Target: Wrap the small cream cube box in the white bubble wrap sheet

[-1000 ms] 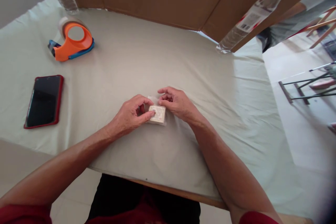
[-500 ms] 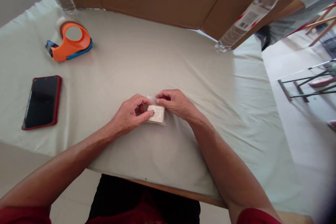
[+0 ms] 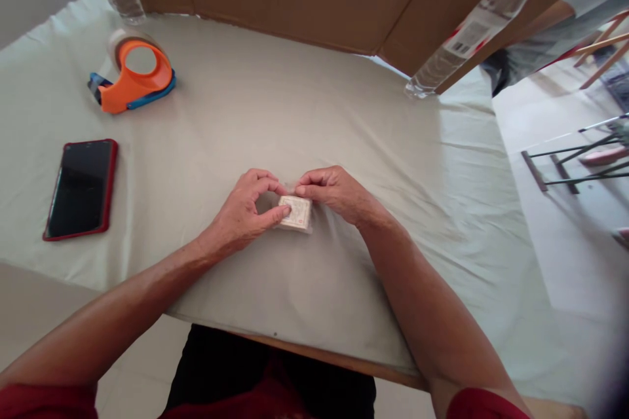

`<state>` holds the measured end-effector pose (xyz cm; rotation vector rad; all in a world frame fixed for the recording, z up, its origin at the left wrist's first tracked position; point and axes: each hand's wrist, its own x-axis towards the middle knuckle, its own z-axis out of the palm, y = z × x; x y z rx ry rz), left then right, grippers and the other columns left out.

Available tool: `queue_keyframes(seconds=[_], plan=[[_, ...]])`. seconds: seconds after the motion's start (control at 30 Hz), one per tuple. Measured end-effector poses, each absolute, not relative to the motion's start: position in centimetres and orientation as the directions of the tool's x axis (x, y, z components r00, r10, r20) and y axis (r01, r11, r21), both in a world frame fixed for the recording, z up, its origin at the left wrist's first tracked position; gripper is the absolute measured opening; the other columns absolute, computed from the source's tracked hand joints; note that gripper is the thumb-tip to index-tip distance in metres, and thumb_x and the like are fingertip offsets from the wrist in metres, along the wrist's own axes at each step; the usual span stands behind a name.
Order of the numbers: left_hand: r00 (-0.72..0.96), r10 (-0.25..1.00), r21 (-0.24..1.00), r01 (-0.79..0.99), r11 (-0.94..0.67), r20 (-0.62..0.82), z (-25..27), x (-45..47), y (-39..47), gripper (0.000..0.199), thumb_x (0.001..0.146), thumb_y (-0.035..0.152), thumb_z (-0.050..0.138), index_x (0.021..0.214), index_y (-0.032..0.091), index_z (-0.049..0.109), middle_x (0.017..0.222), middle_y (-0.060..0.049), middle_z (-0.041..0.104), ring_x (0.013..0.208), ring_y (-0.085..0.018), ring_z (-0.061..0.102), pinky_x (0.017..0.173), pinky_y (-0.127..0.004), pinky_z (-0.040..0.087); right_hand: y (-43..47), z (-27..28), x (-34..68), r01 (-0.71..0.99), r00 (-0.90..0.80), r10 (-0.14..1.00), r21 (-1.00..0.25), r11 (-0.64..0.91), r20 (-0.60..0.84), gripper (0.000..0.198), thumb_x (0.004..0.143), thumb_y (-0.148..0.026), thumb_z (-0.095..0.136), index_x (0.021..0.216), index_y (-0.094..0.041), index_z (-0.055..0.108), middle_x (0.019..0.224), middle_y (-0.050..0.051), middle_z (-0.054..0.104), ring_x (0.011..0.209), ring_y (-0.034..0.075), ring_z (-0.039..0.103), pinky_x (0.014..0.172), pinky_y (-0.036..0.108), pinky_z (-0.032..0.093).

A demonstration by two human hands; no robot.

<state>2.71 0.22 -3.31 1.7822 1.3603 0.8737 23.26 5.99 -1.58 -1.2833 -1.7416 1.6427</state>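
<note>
A small cream rectangular block with printed marks [image 3: 297,214] lies on the tablecloth inside thin clear plastic wrap [image 3: 289,187]. I cannot tell whether it is a box or a bar. The thumb of my left hand [image 3: 250,206] presses on its left top, while the index finger curves round to the far edge. My right hand [image 3: 335,192] is closed in a pinch at the far right edge, where thumb and index finger meet on the wrap. The fingertips partly hide the plastic there.
A red-cased phone [image 3: 81,190] lies at the left. Behind it is an orange tape dispenser [image 3: 137,78]. A cardboard panel [image 3: 295,0] with plastic-wrapped edges stands at the back. On the right, past the table, are a dark folding frame [image 3: 580,157] and part of another person [image 3: 535,46].
My right fingers have come down closer to the block's far edge, and less plastic stands up there. My left index finger has straightened slightly. The view has shifted a little.
</note>
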Motion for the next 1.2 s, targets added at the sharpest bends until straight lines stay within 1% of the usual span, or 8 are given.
queue_keyframes(seconds=[0.13,0.2,0.3,0.6,0.73,0.87,1.03,1.2], plan=[[0.211,0.977,0.889,0.442,-0.121,0.028,-3.3,2.8,0.2,0.039,0.081,0.035,0.069,0.118,0.022,0.062,0.139,-0.011,0.057,0.122,-0.027,0.057,0.098,-0.041,0.049,5.7,-1.3,23.3,0.344,-0.505,0.816,-0.933,-0.111,-0.283,0.021,0.075,-0.038,0.066,0.072,-0.017,0.07,0.064,-0.002,0.06,0.064,0.013,0.05,0.064,0.028,0.038],[0.254,0.967,0.923,0.376,-0.077,-0.022,-3.5,2.8,0.3,0.055,0.082,0.034,0.068,0.133,0.022,0.053,0.134,-0.011,0.062,0.118,-0.025,0.06,0.099,-0.04,0.049,5.6,-1.2,23.4,0.36,-0.511,0.812,-0.928,-0.096,-0.282,0.022,0.077,-0.038,0.065,0.072,-0.017,0.07,0.064,-0.002,0.061,0.064,0.013,0.051,0.065,0.028,0.04],[0.316,0.947,0.954,0.296,-0.042,-0.056,-3.7,2.9,0.3,0.06,0.085,0.034,0.065,0.141,0.02,0.046,0.122,-0.01,0.067,0.106,-0.021,0.064,0.095,-0.037,0.05,5.5,-0.7,23.6,0.395,-0.528,0.805,-0.917,-0.047,-0.269,0.023,0.081,-0.035,0.061,0.076,-0.016,0.072,0.068,0.0,0.065,0.066,0.014,0.054,0.066,0.028,0.041],[0.309,0.95,0.966,0.254,-0.045,-0.037,-3.7,2.9,0.4,0.046,0.086,0.032,0.065,0.13,0.018,0.056,0.108,-0.007,0.069,0.093,-0.017,0.065,0.084,-0.03,0.052,4.9,1.4,24.8,0.498,-0.66,0.722,-0.84,0.217,-0.205,0.027,0.085,-0.034,0.067,0.105,-0.019,0.075,0.095,0.003,0.076,0.079,0.015,0.064,0.069,0.026,0.044],[0.302,0.952,0.967,0.252,-0.036,-0.043,-3.5,3.0,0.3,0.041,0.087,0.032,0.064,0.125,0.017,0.059,0.106,-0.006,0.069,0.089,-0.015,0.064,0.078,-0.027,0.053,3.7,1.4,24.2,0.612,-0.614,0.779,-0.7,0.368,-0.127,0.023,0.087,-0.027,0.065,0.108,-0.022,0.074,0.1,0.002,0.077,0.079,0.016,0.066,0.072,0.028,0.045],[0.277,0.96,0.953,0.298,-0.054,-0.032,-3.3,3.1,0.3,0.037,0.085,0.033,0.065,0.118,0.018,0.063,0.095,-0.004,0.069,0.082,-0.015,0.061,0.074,-0.027,0.051,2.6,1.8,23.7,0.662,-0.651,0.758,-0.513,0.547,-0.032,0.021,0.093,-0.022,0.06,0.108,-0.021,0.074,0.107,0.006,0.076,0.091,0.02,0.068,0.076,0.03,0.044],[0.265,0.964,0.939,0.339,-0.057,-0.037,-2.9,3.1,0.4,0.026,0.084,0.034,0.064,0.105,0.018,0.066,0.079,0.0,0.062,0.072,-0.013,0.056,0.066,-0.025,0.048,1.7,2.8,23.2,0.701,-0.699,0.712,-0.265,0.662,-0.068,0.021,0.097,-0.018,0.051,0.102,-0.02,0.072,0.098,0.008,0.074,0.085,0.019,0.067,0.065,0.029,0.039],[0.273,0.962,0.939,0.335,-0.075,-0.02,-2.9,3.1,0.5,0.023,0.084,0.034,0.064,0.099,0.018,0.067,0.079,0.0,0.06,0.07,-0.012,0.055,0.065,-0.025,0.047,1.1,3.4,23.6,0.685,-0.725,0.68,-0.232,0.691,-0.114,0.02,0.096,-0.022,0.059,0.113,-0.022,0.069,0.104,0.008,0.072,0.087,0.021,0.067,0.066,0.03,0.042]])
